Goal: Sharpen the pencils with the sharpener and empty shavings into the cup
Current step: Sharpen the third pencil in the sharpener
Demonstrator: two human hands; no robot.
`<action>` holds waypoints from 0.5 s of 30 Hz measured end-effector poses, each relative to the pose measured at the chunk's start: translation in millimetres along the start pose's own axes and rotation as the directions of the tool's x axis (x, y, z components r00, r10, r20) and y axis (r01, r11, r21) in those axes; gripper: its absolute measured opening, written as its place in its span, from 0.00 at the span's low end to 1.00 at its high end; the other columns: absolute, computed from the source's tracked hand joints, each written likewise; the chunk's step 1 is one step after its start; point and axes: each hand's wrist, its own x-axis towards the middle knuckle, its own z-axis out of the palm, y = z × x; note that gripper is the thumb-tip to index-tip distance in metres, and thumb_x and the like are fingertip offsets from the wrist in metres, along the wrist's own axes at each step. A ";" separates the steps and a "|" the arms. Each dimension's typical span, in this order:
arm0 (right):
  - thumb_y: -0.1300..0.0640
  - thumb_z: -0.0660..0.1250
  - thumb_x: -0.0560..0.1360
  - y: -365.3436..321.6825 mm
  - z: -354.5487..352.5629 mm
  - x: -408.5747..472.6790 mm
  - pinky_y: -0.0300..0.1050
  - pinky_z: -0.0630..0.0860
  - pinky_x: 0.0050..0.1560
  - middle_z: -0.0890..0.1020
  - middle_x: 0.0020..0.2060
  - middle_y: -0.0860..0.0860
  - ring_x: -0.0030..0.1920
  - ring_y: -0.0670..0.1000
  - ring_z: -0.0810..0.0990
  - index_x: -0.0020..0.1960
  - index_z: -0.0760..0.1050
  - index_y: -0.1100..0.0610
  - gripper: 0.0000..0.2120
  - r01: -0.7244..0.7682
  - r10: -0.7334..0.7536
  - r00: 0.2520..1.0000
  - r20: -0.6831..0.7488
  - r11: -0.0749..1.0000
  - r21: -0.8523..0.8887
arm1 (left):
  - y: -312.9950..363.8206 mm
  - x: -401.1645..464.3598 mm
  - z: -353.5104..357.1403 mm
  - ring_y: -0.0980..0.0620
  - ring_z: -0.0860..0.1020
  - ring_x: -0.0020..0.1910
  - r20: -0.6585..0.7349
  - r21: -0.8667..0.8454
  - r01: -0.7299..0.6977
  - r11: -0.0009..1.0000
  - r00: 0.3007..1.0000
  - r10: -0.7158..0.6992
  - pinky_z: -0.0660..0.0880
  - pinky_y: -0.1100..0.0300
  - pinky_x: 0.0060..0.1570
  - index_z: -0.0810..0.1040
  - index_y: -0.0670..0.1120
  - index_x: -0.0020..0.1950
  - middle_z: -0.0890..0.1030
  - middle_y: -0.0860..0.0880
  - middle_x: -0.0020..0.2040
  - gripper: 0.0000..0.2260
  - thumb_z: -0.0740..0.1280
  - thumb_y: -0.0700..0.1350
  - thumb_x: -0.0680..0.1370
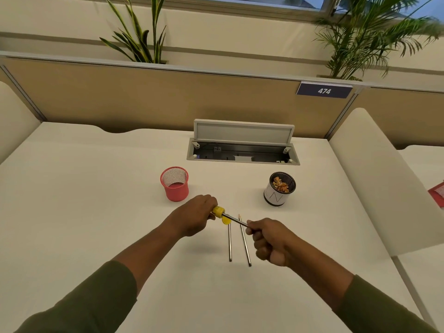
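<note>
My left hand (195, 216) grips a yellow sharpener (218, 211) above the desk. A pencil (234, 219) is stuck into the sharpener, and my right hand (269, 241) is closed around its other end. A small yellow piece (226, 221), perhaps the sharpener's lid, shows just below it. Two more pencils (230, 243) (245, 246) lie side by side on the white desk (96, 200) under my hands, pointing away from me. A dark mesh cup with a white label (278, 192) holds shavings at the right. A red mesh cup (174, 183) stands at the left.
An open cable hatch (242, 150) with a raised lid lies behind the cups. A tan partition (144, 97) bearing a "474" sign (324, 91) closes the desk's far side. White side panels (374, 176) flank the desk. A red item (437, 194) peeks in at the right edge.
</note>
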 end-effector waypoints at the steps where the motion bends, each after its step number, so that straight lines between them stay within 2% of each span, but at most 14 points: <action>1: 0.55 0.59 0.81 -0.6 0.2 -1.6 0.36 0.54 0.22 0.58 0.25 0.48 0.22 0.46 0.54 0.39 0.73 0.61 0.15 0.011 -0.010 1.000 0.012 0.999 -0.033 | -0.3 0.4 0.3 0.51 0.72 0.44 0.012 -0.004 0.002 1.000 1.000 -0.002 0.73 0.54 0.43 0.69 0.49 0.47 0.74 0.50 0.46 0.06 0.62 0.38 0.78; 3: 0.53 0.59 0.81 0.6 2.7 -5.7 0.38 0.58 0.24 0.63 0.25 0.49 0.22 0.47 0.58 0.41 0.76 0.62 0.16 0.168 -0.180 0.983 -0.016 0.942 -0.291 | -2.0 -0.3 -0.1 0.51 0.72 0.43 0.032 -0.011 0.009 1.000 0.999 -0.008 0.74 0.53 0.44 0.69 0.49 0.47 0.74 0.51 0.45 0.06 0.62 0.38 0.77; 4: 0.52 0.60 0.80 2.5 3.1 -7.8 0.40 0.61 0.25 0.67 0.26 0.48 0.23 0.47 0.62 0.42 0.78 0.60 0.15 0.279 -0.321 0.947 -0.002 0.827 -0.487 | -3.1 -0.3 -0.4 0.51 0.73 0.43 0.040 -0.013 0.016 1.000 0.999 -0.015 0.74 0.54 0.43 0.70 0.48 0.47 0.74 0.52 0.44 0.05 0.62 0.38 0.78; 5: 0.51 0.60 0.79 6.0 1.1 -7.8 0.41 0.64 0.27 0.72 0.28 0.48 0.25 0.47 0.68 0.44 0.77 0.58 0.13 0.376 -0.474 0.879 0.045 0.634 -0.676 | -3.9 -0.1 -0.5 0.50 0.73 0.43 0.048 -0.019 0.026 0.999 0.999 -0.025 0.73 0.54 0.43 0.70 0.48 0.47 0.74 0.52 0.44 0.04 0.62 0.39 0.78; 6: 0.51 0.60 0.79 9.8 -2.8 -4.5 0.42 0.68 0.30 0.75 0.32 0.48 0.30 0.48 0.72 0.46 0.75 0.55 0.10 0.439 -0.610 0.782 0.128 0.394 -0.807 | -4.7 -0.2 -0.7 0.50 0.73 0.42 0.052 -0.028 0.040 0.999 0.998 -0.038 0.73 0.54 0.43 0.70 0.48 0.47 0.74 0.52 0.43 0.04 0.62 0.40 0.78; 7: 0.52 0.59 0.79 12.7 -7.4 -1.6 0.43 0.70 0.33 0.76 0.35 0.48 0.34 0.49 0.74 0.47 0.73 0.54 0.07 0.469 -0.701 0.672 0.237 0.155 -0.870 | -5.5 -0.3 -1.1 0.50 0.73 0.42 0.054 -0.040 0.054 0.998 0.997 -0.051 0.73 0.53 0.43 0.70 0.48 0.47 0.74 0.52 0.43 0.04 0.63 0.40 0.78; 9: 0.52 0.58 0.80 14.3 -19.0 4.7 0.47 0.71 0.33 0.75 0.37 0.50 0.34 0.52 0.73 0.48 0.72 0.55 0.08 0.414 -0.743 0.483 0.463 -0.273 -0.869 | -6.8 -0.7 -1.3 0.50 0.74 0.42 0.060 -0.066 0.080 0.995 0.995 -0.076 0.74 0.51 0.42 0.70 0.49 0.47 0.76 0.52 0.43 0.04 0.63 0.41 0.78; 10: 0.53 0.58 0.80 12.9 -23.7 8.3 0.47 0.68 0.30 0.74 0.35 0.51 0.31 0.53 0.71 0.47 0.74 0.56 0.09 0.374 -0.719 0.426 0.550 -0.413 -0.830 | -7.3 -1.3 -1.3 0.49 0.75 0.43 0.067 -0.076 0.091 0.993 0.994 -0.086 0.74 0.51 0.42 0.70 0.49 0.47 0.77 0.51 0.44 0.03 0.63 0.42 0.78; 11: 0.53 0.58 0.80 11.1 -27.6 10.8 0.47 0.64 0.28 0.73 0.32 0.51 0.28 0.53 0.69 0.47 0.74 0.57 0.10 0.337 -0.687 0.390 0.613 -0.512 -0.790 | -7.1 -1.7 -0.7 0.49 0.76 0.43 0.071 -0.083 0.096 0.992 0.993 -0.090 0.74 0.50 0.43 0.70 0.49 0.47 0.78 0.50 0.45 0.03 0.63 0.42 0.78; 13: 0.54 0.59 0.79 7.6 -32.6 14.8 0.45 0.58 0.27 0.72 0.29 0.51 0.26 0.53 0.67 0.45 0.74 0.58 0.10 0.307 -0.660 0.326 0.677 -0.603 -0.736 | -5.9 -1.9 2.1 0.49 0.75 0.43 0.066 -0.079 0.082 0.993 0.995 -0.077 0.73 0.51 0.43 0.70 0.48 0.47 0.77 0.50 0.45 0.03 0.63 0.41 0.78; 15: 0.54 0.59 0.79 9.5 -33.6 18.9 0.44 0.58 0.24 0.72 0.28 0.51 0.24 0.53 0.67 0.43 0.74 0.58 0.11 0.348 -0.678 0.291 0.675 -0.582 -0.735 | -3.9 -2.1 3.3 0.50 0.74 0.43 0.043 -0.059 0.055 0.997 0.998 -0.053 0.72 0.53 0.42 0.70 0.47 0.47 0.76 0.51 0.44 0.03 0.62 0.40 0.79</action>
